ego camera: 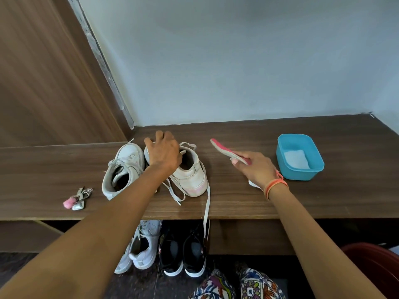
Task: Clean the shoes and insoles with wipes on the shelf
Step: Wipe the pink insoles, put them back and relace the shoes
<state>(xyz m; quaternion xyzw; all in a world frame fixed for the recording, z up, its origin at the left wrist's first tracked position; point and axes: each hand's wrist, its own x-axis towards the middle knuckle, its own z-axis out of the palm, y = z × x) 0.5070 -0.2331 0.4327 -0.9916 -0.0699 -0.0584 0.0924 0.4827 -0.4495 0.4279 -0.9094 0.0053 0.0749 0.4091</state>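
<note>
Two white high-top shoes stand side by side on the wooden shelf. My left hand grips the front of the right shoe, fingers curled over its toe. The left shoe stands free beside it. My right hand holds a pink-edged insole by its heel end, raised above the shelf with the toe end pointing left and away. A white wipe peeks out under my right wrist. A blue tub holding white wipes sits to the right of that hand.
A small bunch of keys with a pink charm lies at the shelf's left front. One lace hangs over the front edge. Below the shelf stand white sneakers and black sneakers. A dark red bin stands at lower right.
</note>
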